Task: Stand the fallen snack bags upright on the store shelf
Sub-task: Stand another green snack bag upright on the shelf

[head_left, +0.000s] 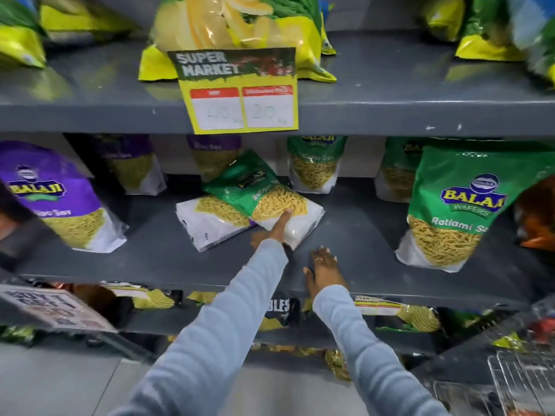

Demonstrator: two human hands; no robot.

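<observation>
Here, mid-shelf, a green bag (pixel 264 190) lies tilted on its back across a second fallen bag (pixel 210 220), whose white base points at the shelf's (pixel 360 235) front edge. Both show yellow sev through clear windows. The left hand (pixel 274 231) grips the green bag's lower corner, a finger stretched over its face. The right hand (pixel 322 273) rests flat near the front lip, fingers loosely spread, holding nothing. Bare shelf lies open to the right up to an upright green bag (pixel 450 205); a purple bag (pixel 60 202) leans at left.
</observation>
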